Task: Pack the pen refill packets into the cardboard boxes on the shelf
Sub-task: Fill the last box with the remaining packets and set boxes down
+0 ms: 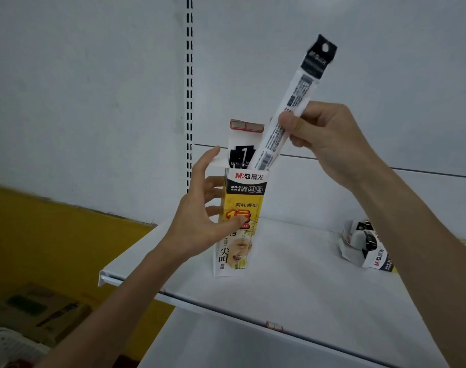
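Yellow and white cardboard box [242,208] stands upright on the white shelf [293,282] at the centre of the frame, its top flap [246,126] folded up and back. Black-headed refill packets [241,155] already stand inside its open mouth. The left hand [194,216] holds the box from its left side, with the thumb pressed on the printed front and the other fingers curled round the side, the forefinger reaching up near the top edge. The right hand [330,136], above and to the right of the box, pinches a long pen refill packet [301,96] between thumb and curled fingers. That packet is tilted, its lower end inside the box's mouth and its black header card pointing to the upper right. A second box [370,251] lies on its side near the right edge of the shelf, well apart from the first. A slotted upright [189,75] runs down the white back panel. Brown cartons [40,312] and a white basket [11,346] sit blurred in the lower left.
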Available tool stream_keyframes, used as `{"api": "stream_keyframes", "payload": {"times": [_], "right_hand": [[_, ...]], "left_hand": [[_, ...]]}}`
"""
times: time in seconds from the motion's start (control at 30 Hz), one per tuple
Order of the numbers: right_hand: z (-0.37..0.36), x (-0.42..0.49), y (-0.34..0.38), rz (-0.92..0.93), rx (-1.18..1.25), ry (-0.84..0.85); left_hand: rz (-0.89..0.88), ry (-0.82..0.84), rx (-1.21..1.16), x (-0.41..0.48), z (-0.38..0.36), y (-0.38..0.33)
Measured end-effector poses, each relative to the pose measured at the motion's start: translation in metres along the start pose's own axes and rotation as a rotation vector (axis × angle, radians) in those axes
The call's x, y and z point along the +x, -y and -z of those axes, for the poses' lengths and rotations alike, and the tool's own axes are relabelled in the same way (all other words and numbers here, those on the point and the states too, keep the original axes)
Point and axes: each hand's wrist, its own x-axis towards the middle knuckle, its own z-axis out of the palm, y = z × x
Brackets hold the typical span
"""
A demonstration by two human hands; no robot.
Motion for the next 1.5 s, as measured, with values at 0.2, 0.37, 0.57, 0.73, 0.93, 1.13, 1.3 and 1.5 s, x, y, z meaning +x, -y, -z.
{"api": "stream_keyframes", "payload": {"times": [0.2,0.37,0.57,0.73,0.93,1.13,1.3,1.5], "right_hand": [[-0.018,-0.007,-0.001,-0.107,-0.306,0.288],[-0.017,-0.001,0.002,0.1,-0.039,0.008],[-0.026,-0.012,-0.008,-0.035,-0.255,0.086],[-0.033,-0.018,-0.018,-0.077,-0.412,0.229],[-0.034,-0.014,-0.014,0.063,-0.334,0.1],[-0.032,-0.011,-0.011,0.104,-0.37,0.047],[-0.039,-0.017,-0.011,0.058,-0.391,0.173],[-0.036,-0.01,-0.01,-0.023,-0.319,0.101]], "left_hand": [[0.003,-0.024,-0.001,-0.001,0.001,0.001],[-0.004,-0.028,-0.001,-0.001,0.0,0.004],[0.006,-0.067,-0.046,-0.003,-0.002,0.012],[0.001,-0.045,-0.047,-0.003,0.0,0.012],[0.005,-0.038,-0.037,-0.003,0.001,0.012],[0.013,-0.032,-0.049,-0.004,0.001,0.012],[0.006,-0.036,-0.052,-0.002,0.002,0.016],[0.007,-0.036,-0.056,-0.002,0.001,0.017]]}}
